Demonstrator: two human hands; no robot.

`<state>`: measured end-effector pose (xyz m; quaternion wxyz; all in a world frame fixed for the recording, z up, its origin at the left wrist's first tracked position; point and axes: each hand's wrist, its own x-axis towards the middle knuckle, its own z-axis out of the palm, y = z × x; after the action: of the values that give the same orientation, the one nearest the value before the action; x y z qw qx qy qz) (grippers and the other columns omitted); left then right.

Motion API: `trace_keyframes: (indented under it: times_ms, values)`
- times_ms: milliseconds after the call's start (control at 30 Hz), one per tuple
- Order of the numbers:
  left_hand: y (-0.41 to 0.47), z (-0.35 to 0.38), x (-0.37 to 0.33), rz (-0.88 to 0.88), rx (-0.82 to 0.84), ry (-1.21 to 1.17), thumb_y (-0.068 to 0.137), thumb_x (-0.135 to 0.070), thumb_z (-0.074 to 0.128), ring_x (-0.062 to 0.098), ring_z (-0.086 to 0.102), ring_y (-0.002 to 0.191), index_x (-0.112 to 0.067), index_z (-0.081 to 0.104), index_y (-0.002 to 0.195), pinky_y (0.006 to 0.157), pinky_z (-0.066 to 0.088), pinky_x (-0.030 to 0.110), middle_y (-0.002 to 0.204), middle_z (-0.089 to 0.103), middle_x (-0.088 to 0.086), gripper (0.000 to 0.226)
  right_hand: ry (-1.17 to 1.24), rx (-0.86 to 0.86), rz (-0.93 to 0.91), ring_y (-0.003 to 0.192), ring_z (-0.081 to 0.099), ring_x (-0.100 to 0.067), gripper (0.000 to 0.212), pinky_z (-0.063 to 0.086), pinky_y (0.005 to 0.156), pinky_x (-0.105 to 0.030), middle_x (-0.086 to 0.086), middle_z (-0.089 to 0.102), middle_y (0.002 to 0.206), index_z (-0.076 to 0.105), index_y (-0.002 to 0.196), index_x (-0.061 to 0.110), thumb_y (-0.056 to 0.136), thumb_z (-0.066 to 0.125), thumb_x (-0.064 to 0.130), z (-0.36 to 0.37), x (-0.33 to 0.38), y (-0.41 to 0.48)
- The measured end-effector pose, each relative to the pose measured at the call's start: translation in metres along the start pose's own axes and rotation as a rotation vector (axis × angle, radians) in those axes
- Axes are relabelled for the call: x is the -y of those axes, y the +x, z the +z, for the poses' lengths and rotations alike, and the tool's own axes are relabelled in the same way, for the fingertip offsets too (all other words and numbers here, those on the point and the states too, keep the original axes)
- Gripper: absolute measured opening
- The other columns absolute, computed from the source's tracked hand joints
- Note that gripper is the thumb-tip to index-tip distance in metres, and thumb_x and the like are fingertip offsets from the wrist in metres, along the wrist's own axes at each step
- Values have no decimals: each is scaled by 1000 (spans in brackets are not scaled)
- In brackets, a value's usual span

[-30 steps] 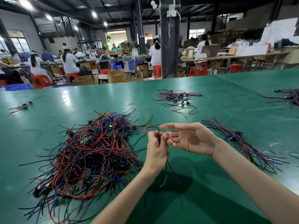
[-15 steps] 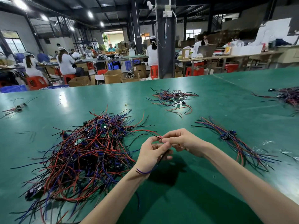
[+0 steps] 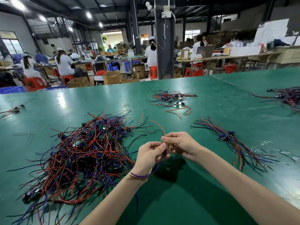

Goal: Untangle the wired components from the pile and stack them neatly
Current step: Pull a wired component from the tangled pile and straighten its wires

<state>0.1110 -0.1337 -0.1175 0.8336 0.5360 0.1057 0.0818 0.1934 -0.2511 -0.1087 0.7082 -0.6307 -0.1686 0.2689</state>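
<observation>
A big tangled pile of red, blue and black wired components lies on the green table to my left. Both hands are raised just right of it and hold one wired component between them. My left hand grips its wires; a blue wire hangs from it across my wrist. My right hand pinches the same component, and a red wire arcs up from its fingers. The component's body is hidden by the fingers. A straightened stack of components lies to the right.
A smaller loose bundle lies further back at the centre. Another bundle sits at the far right and a few wires at the far left. Beyond the table's far edge, people sit at benches among boxes and red stools.
My right hand went from open-palmed to pinching the component beside my left hand. The blue wire now hangs over my left wrist and a red wire sticks up.
</observation>
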Motion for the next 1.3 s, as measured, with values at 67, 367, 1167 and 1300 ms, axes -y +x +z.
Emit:
trace_keyframes:
  times_ms: [67, 367, 1167, 1300]
  values:
    - [-1, 1, -3, -49, 14, -17, 91, 2, 53, 19, 65, 50, 8, 56, 84, 49, 55, 25, 60, 67, 12, 10, 19, -7, 11, 48, 46, -10, 9, 37, 52, -22, -3, 63, 60, 66, 72, 9, 79, 72, 9, 0, 0, 1]
    - [-6, 3, -8, -198, 28, -46, 94, -4, 46, 19, 63, 48, 9, 59, 91, 50, 55, 26, 66, 68, 16, 18, 31, 9, 50, 51, 47, -10, 13, 38, 45, -17, -2, 59, 61, 66, 67, 12, 63, 79, 12, 0, -1, 0]
    - [-5, -4, -8, -127, 38, 137, 86, 5, 56, 20, 67, 56, 0, 56, 73, 57, 59, 33, 64, 69, 15, 14, 109, -28, 93, 46, 42, -7, 6, 36, 43, -16, -1, 55, 55, 68, 75, 1, 81, 66, 2, 3, -5, 8]
    - [-3, -5, -5, -124, 5, 172, 86, 5, 55, 22, 64, 53, 0, 54, 70, 57, 59, 34, 60, 65, 15, 17, 100, -97, 47, 44, 42, -8, 4, 35, 39, -17, -4, 57, 56, 67, 75, -3, 79, 68, -3, 3, -7, 11]
